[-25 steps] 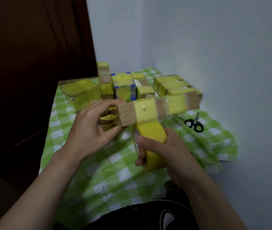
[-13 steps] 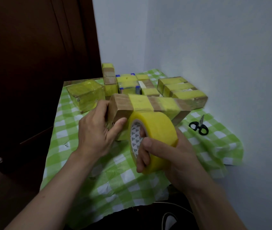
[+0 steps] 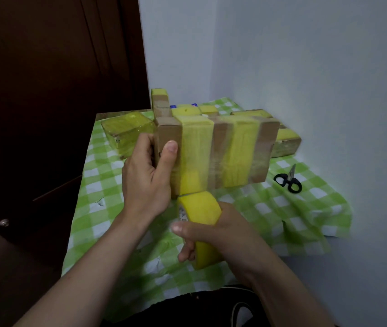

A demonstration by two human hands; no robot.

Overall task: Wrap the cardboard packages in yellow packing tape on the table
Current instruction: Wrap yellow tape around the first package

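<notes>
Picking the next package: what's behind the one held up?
Several taped packages on the table show around the held package; those directly behind it are mostly covered.

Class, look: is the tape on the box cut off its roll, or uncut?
Uncut: a yellow strip runs from the roll straight up onto the box, with no gap; the scissors lie aside.

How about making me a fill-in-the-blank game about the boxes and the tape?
1. The left hand grips a cardboard package that shows ____ yellow bands of tape.
2. The right hand holds a tape roll whose colour is ____.
3. The scissors lying on the checked tablecloth have ____ handles.

Missing words: two; yellow; black.
</notes>
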